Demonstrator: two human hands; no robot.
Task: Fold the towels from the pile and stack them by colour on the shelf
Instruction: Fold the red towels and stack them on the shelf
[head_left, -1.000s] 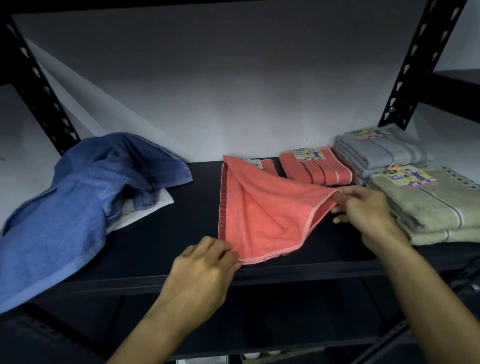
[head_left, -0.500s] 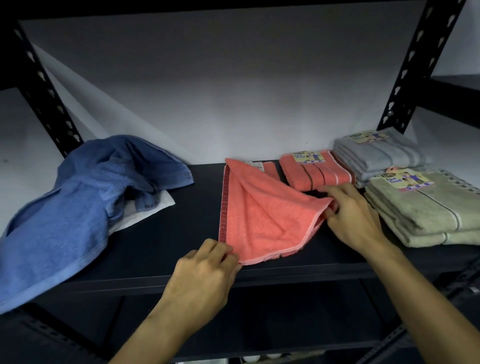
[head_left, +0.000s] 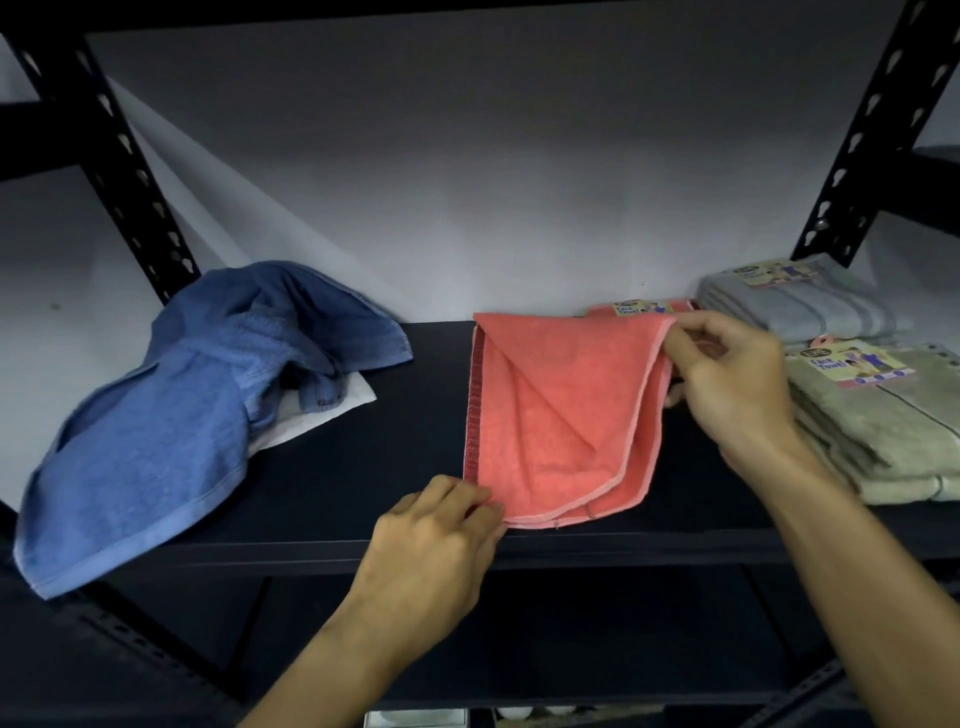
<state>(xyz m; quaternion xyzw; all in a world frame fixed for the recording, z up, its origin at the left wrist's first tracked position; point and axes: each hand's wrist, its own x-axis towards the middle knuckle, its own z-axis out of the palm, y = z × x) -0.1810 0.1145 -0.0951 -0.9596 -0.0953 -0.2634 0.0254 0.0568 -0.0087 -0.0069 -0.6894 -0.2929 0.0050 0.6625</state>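
A coral towel lies half folded in the middle of the black shelf. My left hand pinches its near left corner at the shelf's front edge. My right hand grips the towel's upper right corner, held up near the back. Behind that corner a folded coral towel with a label is mostly hidden. A folded grey stack sits at the back right. In front of it lies a folded green stack. A crumpled blue towel pile covers the left end.
White cloth peeks from under the blue pile. Black perforated uprights stand at the left and right. A pale wall closes the back. A lower shelf runs beneath.
My right hand has carried the towel's right corner up and toward the back, so the top layer now lies squarer. My left hand stays on the near corner.
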